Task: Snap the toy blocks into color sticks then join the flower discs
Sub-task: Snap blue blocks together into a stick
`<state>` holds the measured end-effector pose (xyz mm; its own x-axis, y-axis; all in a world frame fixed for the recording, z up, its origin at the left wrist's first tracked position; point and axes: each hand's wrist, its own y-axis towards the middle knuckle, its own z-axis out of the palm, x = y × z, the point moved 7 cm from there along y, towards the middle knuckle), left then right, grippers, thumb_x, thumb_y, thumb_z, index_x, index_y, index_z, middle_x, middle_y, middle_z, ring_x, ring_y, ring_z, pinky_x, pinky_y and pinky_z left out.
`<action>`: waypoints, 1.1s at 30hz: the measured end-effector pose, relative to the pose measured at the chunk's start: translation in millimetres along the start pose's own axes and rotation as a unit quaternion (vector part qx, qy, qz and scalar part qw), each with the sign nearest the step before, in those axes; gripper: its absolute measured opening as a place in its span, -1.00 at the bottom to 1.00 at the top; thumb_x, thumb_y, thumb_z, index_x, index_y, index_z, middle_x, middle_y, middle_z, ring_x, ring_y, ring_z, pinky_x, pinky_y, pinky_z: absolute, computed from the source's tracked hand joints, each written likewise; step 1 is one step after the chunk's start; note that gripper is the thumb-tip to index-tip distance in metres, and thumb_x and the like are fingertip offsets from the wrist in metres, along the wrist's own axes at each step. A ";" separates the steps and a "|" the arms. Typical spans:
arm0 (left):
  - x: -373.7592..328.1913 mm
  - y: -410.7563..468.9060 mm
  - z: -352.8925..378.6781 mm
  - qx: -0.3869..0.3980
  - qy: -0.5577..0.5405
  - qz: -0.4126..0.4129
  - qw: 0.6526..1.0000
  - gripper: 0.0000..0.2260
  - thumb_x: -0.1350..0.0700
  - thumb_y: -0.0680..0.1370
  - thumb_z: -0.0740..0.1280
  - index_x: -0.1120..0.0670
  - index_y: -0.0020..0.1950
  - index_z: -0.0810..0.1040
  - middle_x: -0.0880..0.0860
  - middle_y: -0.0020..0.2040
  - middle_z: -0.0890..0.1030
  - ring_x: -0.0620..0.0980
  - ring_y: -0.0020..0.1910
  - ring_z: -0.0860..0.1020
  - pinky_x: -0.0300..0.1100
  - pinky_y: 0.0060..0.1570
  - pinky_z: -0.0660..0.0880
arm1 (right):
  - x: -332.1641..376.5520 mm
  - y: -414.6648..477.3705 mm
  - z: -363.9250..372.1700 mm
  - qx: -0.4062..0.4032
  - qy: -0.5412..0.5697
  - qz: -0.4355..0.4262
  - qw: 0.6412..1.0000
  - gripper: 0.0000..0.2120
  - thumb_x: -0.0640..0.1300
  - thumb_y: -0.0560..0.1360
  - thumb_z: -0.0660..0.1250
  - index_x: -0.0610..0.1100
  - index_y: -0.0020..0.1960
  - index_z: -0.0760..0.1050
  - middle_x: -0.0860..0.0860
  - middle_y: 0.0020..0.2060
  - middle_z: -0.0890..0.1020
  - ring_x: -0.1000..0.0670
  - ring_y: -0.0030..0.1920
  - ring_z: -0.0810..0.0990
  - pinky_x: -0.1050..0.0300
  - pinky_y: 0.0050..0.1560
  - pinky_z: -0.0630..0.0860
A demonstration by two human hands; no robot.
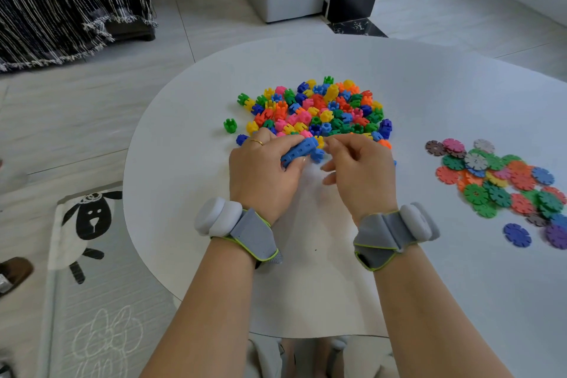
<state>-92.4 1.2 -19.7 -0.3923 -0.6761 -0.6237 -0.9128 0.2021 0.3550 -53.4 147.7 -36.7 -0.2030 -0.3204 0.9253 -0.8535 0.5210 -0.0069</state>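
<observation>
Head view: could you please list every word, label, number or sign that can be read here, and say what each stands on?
None can be read.
Mat: a sheep drawing and white scribbles; the faint marks under the scribbles are too blurred to read.
Wristbands: no label shows.
Blocks, blue stick, discs: no print shows.

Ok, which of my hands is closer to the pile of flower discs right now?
Right. The right hand sits left of the flower discs, with bare table between them; the left hand is farther left still, gripping the blue stick.
</observation>
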 end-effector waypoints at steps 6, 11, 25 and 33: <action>7.5 0.2 -3.8 -0.001 -0.004 -0.051 0.999 -0.67 -0.03 0.36 0.35 0.01 0.08 0.65 0.08 -0.08 0.59 0.12 -0.08 0.55 0.04 -0.05 0.50 | 0.6 7.4 7.1 0.005 -0.233 -0.081 0.969 -0.71 -0.06 0.50 0.36 -0.07 0.20 0.57 0.00 0.08 0.57 0.02 0.11 0.50 0.39 -0.06 0.18; 8.4 0.8 -2.6 0.000 -0.006 -0.061 0.998 -0.72 0.02 0.39 0.41 0.00 0.09 0.64 0.07 -0.05 0.58 0.12 -0.03 0.54 0.08 -0.01 0.48 | 5.1 5.6 19.1 0.029 -0.297 -0.103 0.949 -0.67 -0.01 0.52 0.32 -0.02 0.27 0.51 0.02 0.18 0.53 -0.01 0.16 0.50 0.26 -0.04 0.28; 3.2 0.2 2.8 -0.006 -0.003 -0.015 1.000 -0.74 0.02 0.41 0.44 0.00 0.08 0.65 0.05 -0.11 0.56 0.10 -0.08 0.52 -0.09 -0.11 0.41 | -3.6 2.6 6.8 0.009 0.244 0.102 0.964 -0.90 -0.27 0.55 0.28 -0.19 0.02 0.56 -0.06 -0.16 0.64 0.02 -0.19 0.66 0.18 -0.12 0.62; 2.3 -0.8 3.5 0.002 0.002 -0.009 1.000 -0.74 0.05 0.41 0.45 0.01 0.09 0.64 0.05 -0.10 0.57 0.07 -0.10 0.52 -0.12 -0.12 0.42 | -5.5 1.6 12.0 0.054 0.286 0.124 0.949 -0.86 -0.28 0.57 0.25 -0.20 0.05 0.57 -0.12 -0.07 0.66 -0.03 -0.07 0.69 0.14 -0.07 0.62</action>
<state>-93.0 2.0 -23.9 -0.3755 -0.6821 -0.6275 -0.9200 0.1926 0.3412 -59.4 140.8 -46.4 -0.1373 0.2997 0.9441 -0.8637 0.4304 -0.2622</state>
